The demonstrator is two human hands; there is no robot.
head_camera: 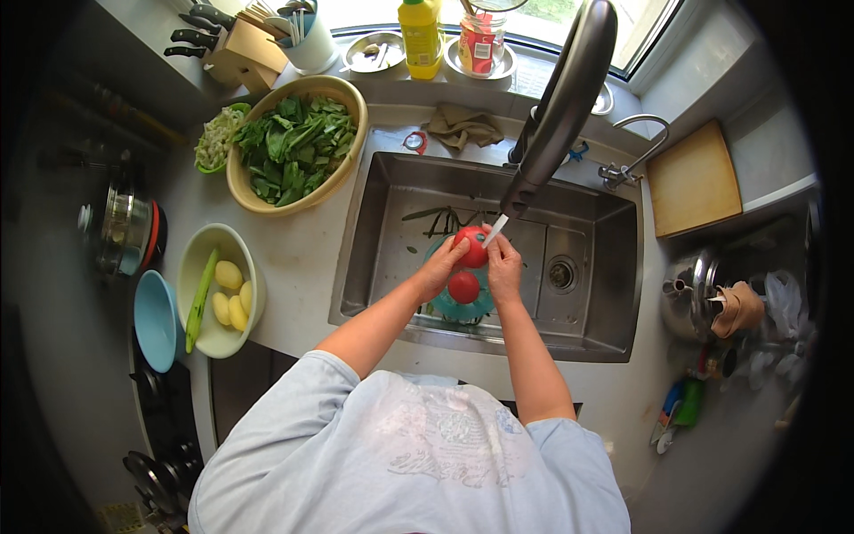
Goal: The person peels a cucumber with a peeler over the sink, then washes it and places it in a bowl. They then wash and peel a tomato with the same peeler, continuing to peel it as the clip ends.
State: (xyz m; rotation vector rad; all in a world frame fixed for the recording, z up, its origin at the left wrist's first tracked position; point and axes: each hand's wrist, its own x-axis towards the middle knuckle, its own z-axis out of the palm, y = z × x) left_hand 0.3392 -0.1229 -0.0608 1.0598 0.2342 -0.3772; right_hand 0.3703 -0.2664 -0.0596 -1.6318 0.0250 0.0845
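Both my hands are over the steel sink (560,327). My left hand (440,263) grips a red tomato (472,250) from its left side. On the other side my right hand (504,267) has its fingertips against the tomato's right edge. Water runs from the dark pull-out tap (524,190) onto the fruit. Just below, a second tomato (464,287) sits in or over a teal bowl (444,307), partly covered by my left hand. Dark green scraps (427,215) lie on the sink floor behind the bowl.
Left of the sink stand a basket (363,133) of chopped greens, a cream bowl (255,334) with peeled potatoes and a long green vegetable, and a blue bowl (155,320). A brown cloth (464,127) lies behind the sink. At right are a cutting board (694,177) and a metal kettle (687,294).
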